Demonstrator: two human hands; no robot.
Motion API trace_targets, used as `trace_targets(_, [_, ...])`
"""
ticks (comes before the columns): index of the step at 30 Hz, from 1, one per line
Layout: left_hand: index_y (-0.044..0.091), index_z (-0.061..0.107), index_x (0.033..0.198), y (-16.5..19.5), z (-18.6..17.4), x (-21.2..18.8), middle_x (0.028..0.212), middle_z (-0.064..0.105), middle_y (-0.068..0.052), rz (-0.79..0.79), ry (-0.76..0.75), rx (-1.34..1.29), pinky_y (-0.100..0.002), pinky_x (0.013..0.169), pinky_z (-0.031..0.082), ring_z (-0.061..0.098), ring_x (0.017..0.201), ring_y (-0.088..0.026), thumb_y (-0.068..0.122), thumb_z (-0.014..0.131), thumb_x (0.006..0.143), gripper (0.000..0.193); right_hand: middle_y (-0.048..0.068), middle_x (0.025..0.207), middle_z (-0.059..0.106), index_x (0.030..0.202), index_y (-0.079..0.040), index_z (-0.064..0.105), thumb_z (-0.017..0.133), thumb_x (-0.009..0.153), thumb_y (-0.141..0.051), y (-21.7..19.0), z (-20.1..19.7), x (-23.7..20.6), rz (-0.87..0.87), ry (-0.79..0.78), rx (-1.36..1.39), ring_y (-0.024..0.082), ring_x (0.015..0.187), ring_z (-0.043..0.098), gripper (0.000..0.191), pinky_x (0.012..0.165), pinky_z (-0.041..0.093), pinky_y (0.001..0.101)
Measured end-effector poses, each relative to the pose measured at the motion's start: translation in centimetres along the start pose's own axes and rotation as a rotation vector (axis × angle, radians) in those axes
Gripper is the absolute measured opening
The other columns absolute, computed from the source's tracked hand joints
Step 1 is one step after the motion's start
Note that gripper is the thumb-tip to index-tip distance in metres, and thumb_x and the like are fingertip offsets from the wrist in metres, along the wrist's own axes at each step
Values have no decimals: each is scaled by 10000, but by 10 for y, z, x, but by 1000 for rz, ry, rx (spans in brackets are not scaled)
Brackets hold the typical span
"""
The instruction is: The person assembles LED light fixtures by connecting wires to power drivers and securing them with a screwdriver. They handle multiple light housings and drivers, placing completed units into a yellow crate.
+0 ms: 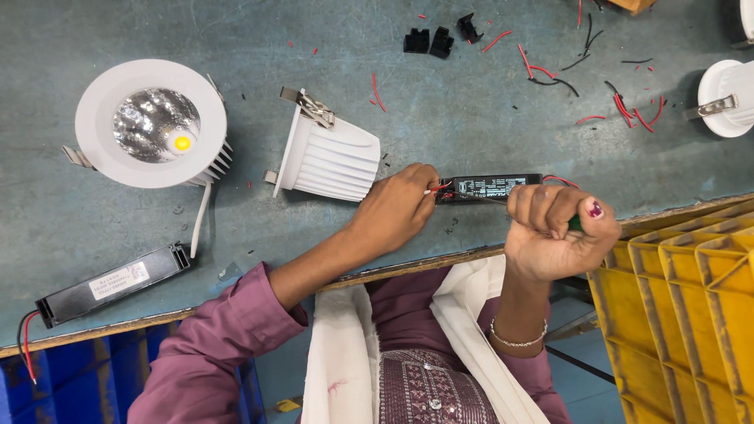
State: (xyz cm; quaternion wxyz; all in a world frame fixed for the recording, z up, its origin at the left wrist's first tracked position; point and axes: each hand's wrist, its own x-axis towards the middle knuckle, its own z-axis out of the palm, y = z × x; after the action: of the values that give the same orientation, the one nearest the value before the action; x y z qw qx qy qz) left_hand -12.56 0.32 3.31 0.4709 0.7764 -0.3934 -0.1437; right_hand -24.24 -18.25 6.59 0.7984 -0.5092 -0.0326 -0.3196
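The black driver box (488, 188) lies at centre frame on the counter (440, 118). Left hand (393, 210) pinches its red and white leads (437, 188); right hand (558, 235) grips a green-handled tool (576, 224). The box looks light and rigid, the leads thin and fragile: hold the casing.

The small driver box (488, 188) lies on the table (440, 118) between the left hand's fingers (416, 184) and the right hand's fingers (550, 208), touching both. Just left of the left fingers lies a downlight on its side (330, 157), and farther left a lit downlight (153, 126). Beyond the fingers lie three clips (440, 38) and wire scraps (628, 106).
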Motion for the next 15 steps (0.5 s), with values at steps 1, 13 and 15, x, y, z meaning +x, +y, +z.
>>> trace_targets(1, [3, 575, 1041, 1, 0, 0, 997, 651, -204, -2, -2, -3, -496, 749, 520, 663, 872, -420, 117, 610, 943, 155, -9, 488, 195, 598, -128, 235, 395, 998, -331, -1, 0, 1, 1, -4, -2, 122, 445, 127, 476, 480, 147, 321])
trace_targets(13, [1, 576, 1024, 0, 3, -2, 991, 649, -202, -22, 2, 7, -504, 749, 518, 667, 863, -415, 106, 625, 912, 162, 24, 500, 228, 632, -98, 262, 437, 999, -295, -1, 33, 7, 53, -23, -173, 119, 443, 155, 452, 474, 168, 326])
trace_targets(15, [-2, 572, 1020, -1, 4, -2, 990, 648, -205, -31, 4, 9, -507, 744, 515, 665, 856, -417, 105, 629, 907, 166, 30, 499, 234, 627, -89, 269, 441, 999, -280, -2, 37, 10, 55, -33, -181, 118, 444, 159, 453, 476, 168, 326])
